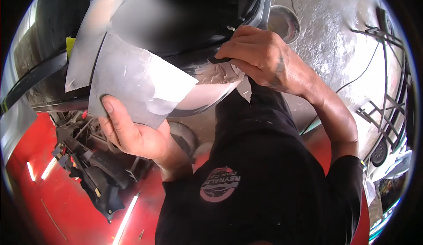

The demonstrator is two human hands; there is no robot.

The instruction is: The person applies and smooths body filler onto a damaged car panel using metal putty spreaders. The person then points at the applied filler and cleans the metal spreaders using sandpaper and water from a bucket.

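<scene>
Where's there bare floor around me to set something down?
The concrete floor between the round bowl and the metal frame at right looks bare, with a thin cable crossing nearer your right forearm. It's crowded at lower left, below your left hand, where dark parts lie jumbled.

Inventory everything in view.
Sheet: at least one, pale grey, in left hand
Thin piece: one, dark, in right hand
Car body: one, black, top centre
Coated patch: one, pinkish, on car body
Round container: one, grey, upper right
Metal frames: at least two, dark, far right
Jumbled parts: several, mostly black, lower left
Bright strips: three, white, lower left
Surface: one, red, lower left
Shirt: one, black, lower centre
Left hand: one, bare, centre-left
Right hand: one, bare, upper centre
</scene>
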